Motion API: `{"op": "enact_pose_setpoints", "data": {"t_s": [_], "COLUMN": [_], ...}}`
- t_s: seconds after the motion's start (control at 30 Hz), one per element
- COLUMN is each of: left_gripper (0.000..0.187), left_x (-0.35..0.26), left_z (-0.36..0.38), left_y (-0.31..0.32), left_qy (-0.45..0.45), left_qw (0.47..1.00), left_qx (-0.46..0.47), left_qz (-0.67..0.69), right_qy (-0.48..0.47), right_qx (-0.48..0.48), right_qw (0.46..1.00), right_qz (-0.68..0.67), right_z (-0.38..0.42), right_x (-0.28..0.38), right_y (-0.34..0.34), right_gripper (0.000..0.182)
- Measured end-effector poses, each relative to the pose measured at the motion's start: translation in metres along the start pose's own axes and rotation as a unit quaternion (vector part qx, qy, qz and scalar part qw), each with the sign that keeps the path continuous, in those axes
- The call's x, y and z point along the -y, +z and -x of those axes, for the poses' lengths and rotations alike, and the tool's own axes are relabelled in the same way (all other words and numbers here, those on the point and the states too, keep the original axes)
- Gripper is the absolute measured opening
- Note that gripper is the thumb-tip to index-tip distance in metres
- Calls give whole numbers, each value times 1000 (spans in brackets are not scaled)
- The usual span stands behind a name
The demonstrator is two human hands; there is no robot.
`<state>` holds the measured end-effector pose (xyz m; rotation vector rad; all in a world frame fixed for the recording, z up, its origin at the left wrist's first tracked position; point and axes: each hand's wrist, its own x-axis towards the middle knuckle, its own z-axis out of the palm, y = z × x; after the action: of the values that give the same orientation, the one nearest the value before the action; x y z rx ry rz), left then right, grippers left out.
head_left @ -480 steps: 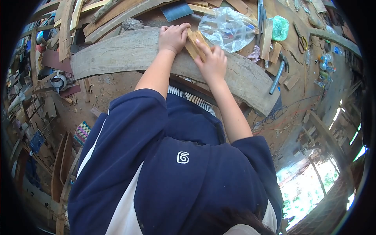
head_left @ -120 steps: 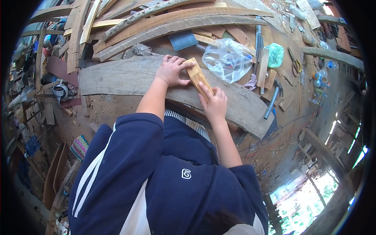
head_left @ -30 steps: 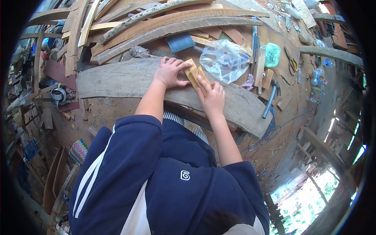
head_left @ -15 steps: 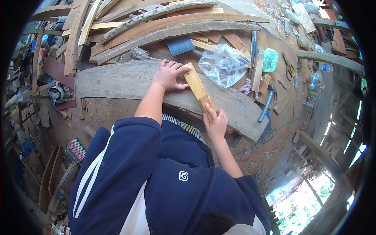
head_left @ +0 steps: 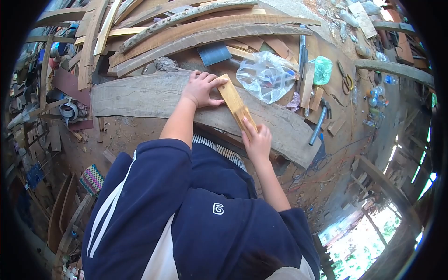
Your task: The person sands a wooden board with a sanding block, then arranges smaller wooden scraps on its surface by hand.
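Observation:
A yellowish wooden block [head_left: 232,97] lies slanted across a broad grey plank [head_left: 140,95]. At its far end my left hand [head_left: 201,89] grips it, fingertips on the upper end and thumb near the left edge. My right hand [head_left: 256,140] is closed around the near end, fingers stretched along its top. A slightly different brown patch shows on the wood just ahead of those fingers; I cannot tell whether it is a separate piece. The palm side of the right hand is hidden.
Right of the block lie a clear plastic bag [head_left: 267,77], a hammer [head_left: 320,122], a green plastic bag [head_left: 322,70] and scissors [head_left: 346,78]. Long rough boards [head_left: 219,35] are stacked behind the plank. A roll of tape [head_left: 68,110] is at left; cables [head_left: 312,169] trail on the ground.
My right hand has slid slightly up along the block, and the brown patch ahead of its fingers has shifted the same way. My left hand stays in place.

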<state>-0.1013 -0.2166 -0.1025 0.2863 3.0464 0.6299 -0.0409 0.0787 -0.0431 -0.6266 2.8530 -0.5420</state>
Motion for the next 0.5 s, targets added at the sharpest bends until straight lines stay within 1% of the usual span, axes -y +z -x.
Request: {"op": "enact_pose_setpoints", "data": {"t_s": [0.03, 0.1, 0.23, 0.37, 0.43, 0.5], "left_gripper": [73, 73, 73, 73, 73, 74], "left_x": [0, 0, -1, -2, -3, -3], "left_z": [1, 1, 0, 0, -1, 0], "left_y": [0, 1, -2, -4, -6, -4], "left_qy": [0, 0, -2, -5, -1, -7], "left_qw": [1000, 1000, 1000, 1000, 1000, 1000], "left_qx": [1, 1, 13, 14, 6, 13], "left_qz": [-1, -1, -5, -1, 7, 9], "right_qy": [0, 36, 47, -1, -11, -21], "right_qx": [1, 27, 28, -28, -24, -20], "right_qw": [1000, 999, 999, 1000, 1000, 999], "right_qz": [1, 2, 2, 11, 15, 20], "right_z": [19, 43, 39, -30, -73, -88], "right_x": [-7, -17, -15, 11, 27, 31], "right_y": [-5, -12, -5, 17, 20, 21], "right_gripper": [57, 59, 58, 55, 54, 53]}}
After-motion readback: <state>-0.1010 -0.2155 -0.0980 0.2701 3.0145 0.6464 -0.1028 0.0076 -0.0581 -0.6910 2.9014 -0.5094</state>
